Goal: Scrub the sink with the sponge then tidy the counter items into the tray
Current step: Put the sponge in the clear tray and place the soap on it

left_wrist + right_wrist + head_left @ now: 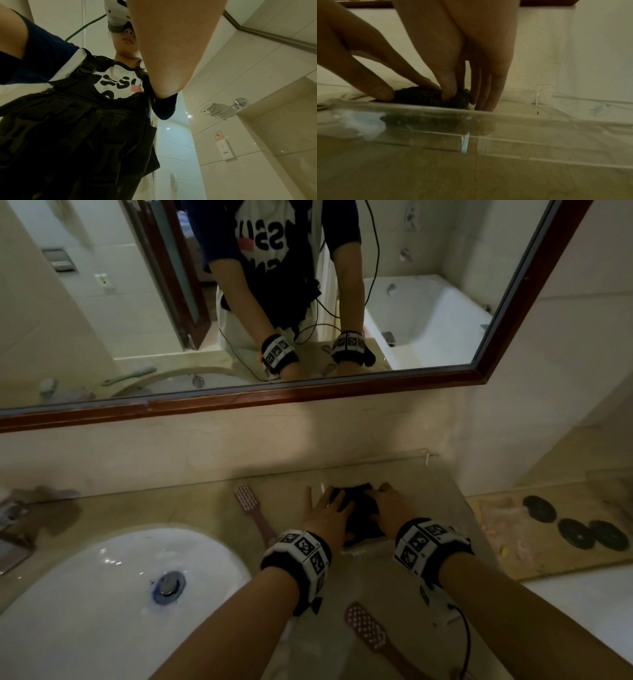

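Sponge [359, 510], dark, in the clear tray [404, 465] at 3 o'clock of the sink [102, 594].
We log both hands on it: left hand [327, 517] laid flat, its grip wide with fingers straight; right hand [453, 54] with fingertips [447, 93] pressed into its top, grip narrow. Two pink toothbrushes lie on the table: one [253, 513] at the tray's 9 o'clock, one [371, 630] at 6.

Dark cloth [359, 508], white sink [102, 594], pink dotted brushes [368, 628].
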A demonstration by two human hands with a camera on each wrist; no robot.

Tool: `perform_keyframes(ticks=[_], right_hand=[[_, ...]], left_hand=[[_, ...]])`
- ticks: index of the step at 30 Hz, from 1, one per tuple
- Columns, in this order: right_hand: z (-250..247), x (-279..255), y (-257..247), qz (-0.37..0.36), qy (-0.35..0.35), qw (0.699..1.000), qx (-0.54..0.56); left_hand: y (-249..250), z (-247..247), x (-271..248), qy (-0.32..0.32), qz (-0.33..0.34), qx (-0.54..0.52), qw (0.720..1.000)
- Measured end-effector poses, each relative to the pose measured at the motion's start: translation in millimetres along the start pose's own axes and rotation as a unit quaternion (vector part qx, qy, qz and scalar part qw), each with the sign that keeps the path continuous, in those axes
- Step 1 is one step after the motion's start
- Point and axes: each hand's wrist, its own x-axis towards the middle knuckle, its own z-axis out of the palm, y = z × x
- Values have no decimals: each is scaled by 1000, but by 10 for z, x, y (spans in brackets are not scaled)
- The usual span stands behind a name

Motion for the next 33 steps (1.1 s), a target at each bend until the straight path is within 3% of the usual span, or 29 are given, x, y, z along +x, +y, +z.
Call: perform_keyframes(ticks=[4, 11, 17, 23, 28, 33], right_hand=[[-80, -92, -82, 4, 11, 1000, -26], [-135, -719, -341, -59, 58, 996, -24], [198, -1555, -732, -87, -11, 996, -11], [813, -2368, -1020, -151, -161, 971, -89], [1164, -2545, -1077, -146, -157, 970, -119], [1271, -2484, -1097, -136, -137, 975, -111]], left_hand=[[-63, 89, -201, 23, 17, -18, 999], [-232, 173, -763, 142, 36, -111, 983], [-280, 767, -1384, 137, 1, -159, 978], [-266, 1487, -2041, 87, -32, -197, 976], [-74, 1797, -2318, 40, -41, -231, 971], [86, 1869, -2417, 56, -31, -181, 981]])
